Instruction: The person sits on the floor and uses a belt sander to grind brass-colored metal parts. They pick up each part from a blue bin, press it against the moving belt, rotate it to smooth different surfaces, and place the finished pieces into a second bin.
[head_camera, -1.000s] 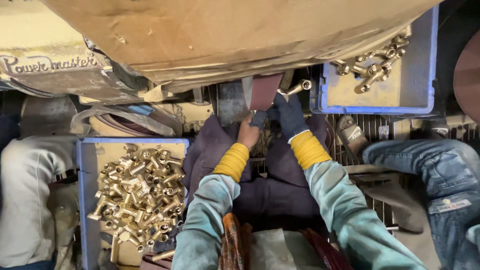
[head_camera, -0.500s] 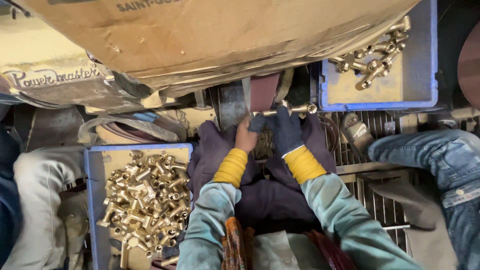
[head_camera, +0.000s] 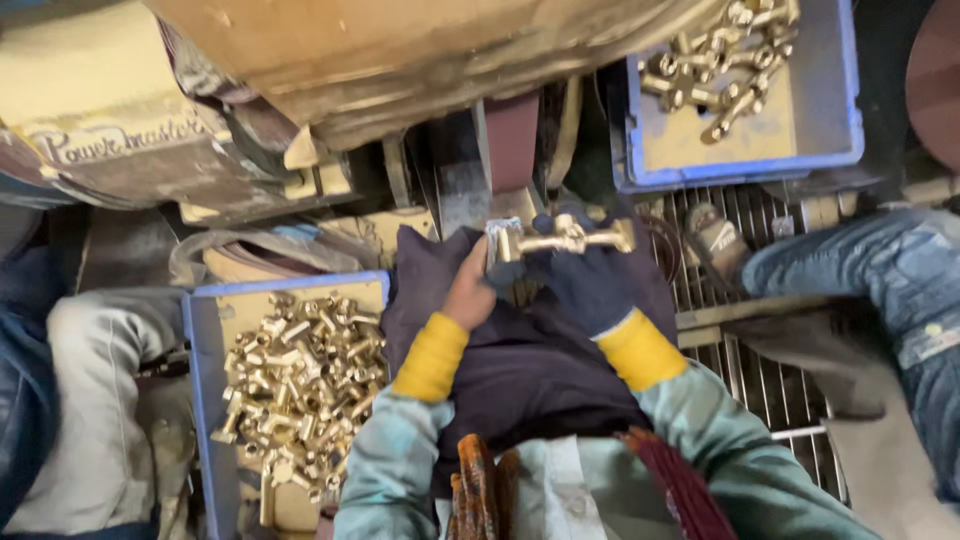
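Note:
Both of my hands hold one long brass fitting (head_camera: 566, 240) level above a dark purple cloth (head_camera: 520, 360) on my lap. My left hand (head_camera: 478, 288) is bare and grips the fitting's left end. My right hand (head_camera: 585, 280) wears a dark glove and grips its middle and right part. Just beyond the fitting runs a dark red abrasive belt (head_camera: 512, 140) on a machine. At my lower left, a blue tray (head_camera: 200, 400) holds several loose brass fittings (head_camera: 300, 385). Another blue tray (head_camera: 740, 160) at the upper right holds several more.
A large dusty machine housing (head_camera: 400, 50) fills the top of the view. A metal grate (head_camera: 760, 380) lies to the right of my lap. A person's leg in blue jeans (head_camera: 880, 290) is at the right, and a leg in grey trousers (head_camera: 90, 400) at the left.
The fitting has turned from a tilted hold at the belt to level across both hands, and it has come back a little toward me. The view has shifted slightly.

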